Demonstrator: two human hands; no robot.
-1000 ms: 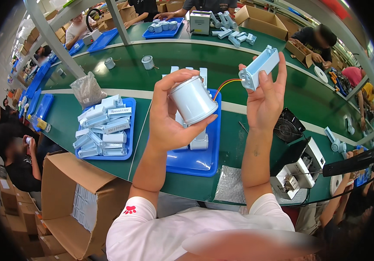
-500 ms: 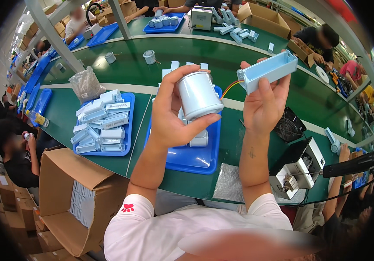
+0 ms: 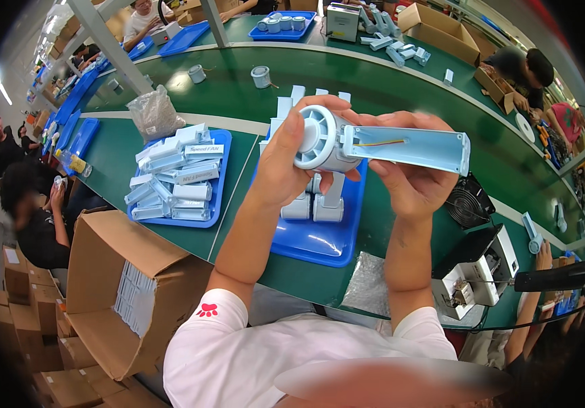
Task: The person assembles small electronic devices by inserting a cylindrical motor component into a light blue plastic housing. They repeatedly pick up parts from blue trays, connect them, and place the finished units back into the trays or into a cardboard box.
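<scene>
My left hand (image 3: 280,163) is closed around a round light-blue fan head (image 3: 316,138), its slotted grille facing left. In my right hand (image 3: 418,187) is a light-blue hollow handle shell (image 3: 418,144), open side toward me, with a red and yellow wire lying along its channel. The shell's left end meets the side of the fan head; whether the two are locked together I cannot tell. Below my hands, a blue tray (image 3: 316,250) holds several light-blue fan parts. To the left, another blue tray (image 3: 218,197) is piled with handle shells (image 3: 190,173).
A bubble-wrap sheet (image 3: 366,284) and a white-and-black machine (image 3: 476,275) are at the right, near a black fan (image 3: 469,204). A clear plastic bag (image 3: 153,115) sits behind the left tray. An open carton (image 3: 112,299) stands lower left. Co-workers sit around the green conveyor (image 3: 228,92).
The handle shell has come against the fan head, closing the gap the wires spanned. The fan head has turned so its grille shows, and the wire now lies inside the shell.
</scene>
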